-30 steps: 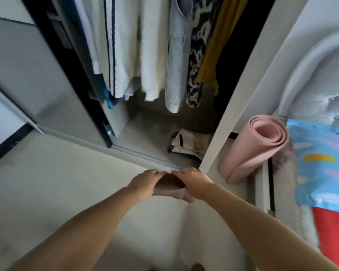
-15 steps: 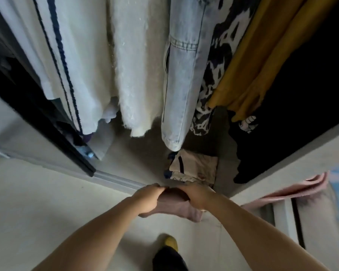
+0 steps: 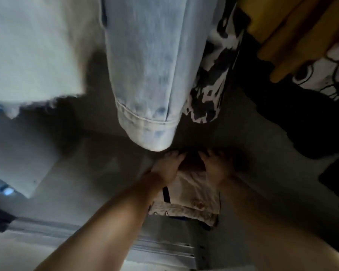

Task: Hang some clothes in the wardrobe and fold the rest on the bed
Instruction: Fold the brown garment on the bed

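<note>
Our left hand and right hand reach side by side onto a dark cloth. It is too dim and blurry to tell if our fingers grip it. The cloth sits on a pile of folded clothes on the wardrobe floor. Jeans hang just above our hands, with a white top beside them. A metal door track runs under our arms.
</note>
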A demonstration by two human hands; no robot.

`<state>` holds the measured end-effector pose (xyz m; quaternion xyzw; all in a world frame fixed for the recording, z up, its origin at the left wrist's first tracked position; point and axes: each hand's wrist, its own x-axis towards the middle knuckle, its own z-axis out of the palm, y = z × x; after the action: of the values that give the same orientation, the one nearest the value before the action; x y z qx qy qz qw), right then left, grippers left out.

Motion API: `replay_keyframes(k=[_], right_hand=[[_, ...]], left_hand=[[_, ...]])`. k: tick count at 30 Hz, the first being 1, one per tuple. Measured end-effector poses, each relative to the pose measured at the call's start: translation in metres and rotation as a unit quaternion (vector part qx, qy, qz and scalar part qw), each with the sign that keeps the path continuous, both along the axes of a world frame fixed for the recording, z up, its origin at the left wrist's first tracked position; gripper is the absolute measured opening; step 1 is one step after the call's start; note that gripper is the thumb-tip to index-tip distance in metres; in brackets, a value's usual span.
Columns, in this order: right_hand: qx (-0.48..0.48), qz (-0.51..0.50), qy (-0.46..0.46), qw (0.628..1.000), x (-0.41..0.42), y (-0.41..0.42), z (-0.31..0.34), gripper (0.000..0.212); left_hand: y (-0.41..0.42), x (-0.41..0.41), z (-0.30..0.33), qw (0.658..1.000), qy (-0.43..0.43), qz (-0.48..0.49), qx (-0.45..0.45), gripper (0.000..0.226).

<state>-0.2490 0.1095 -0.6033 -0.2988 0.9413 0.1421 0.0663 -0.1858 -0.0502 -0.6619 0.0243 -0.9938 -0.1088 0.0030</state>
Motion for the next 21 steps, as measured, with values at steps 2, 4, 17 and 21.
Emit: replay_keyframes(k=[2, 4, 17, 21], right_hand=[[-0.009, -0.027, 0.021, 0.999, 0.004, 0.013, -0.063, 0.070], [0.011, -0.041, -0.001, 0.999, 0.015, 0.027, -0.129, 0.078], [0.067, -0.116, -0.108, 0.985, 0.048, 0.027, -0.153, 0.076], [0.057, -0.101, -0.144, 0.983, 0.077, 0.026, -0.100, 0.077]], left_hand=[[0.018, -0.008, -0.062, 1.000, -0.012, 0.008, 0.005, 0.077], [0.034, -0.002, -0.135, 0.998, -0.052, 0.017, -0.024, 0.077], [0.050, 0.040, -0.135, 0.993, -0.115, 0.027, 0.013, 0.092], [0.045, 0.074, -0.081, 0.988, -0.149, 0.032, 0.012, 0.090]])
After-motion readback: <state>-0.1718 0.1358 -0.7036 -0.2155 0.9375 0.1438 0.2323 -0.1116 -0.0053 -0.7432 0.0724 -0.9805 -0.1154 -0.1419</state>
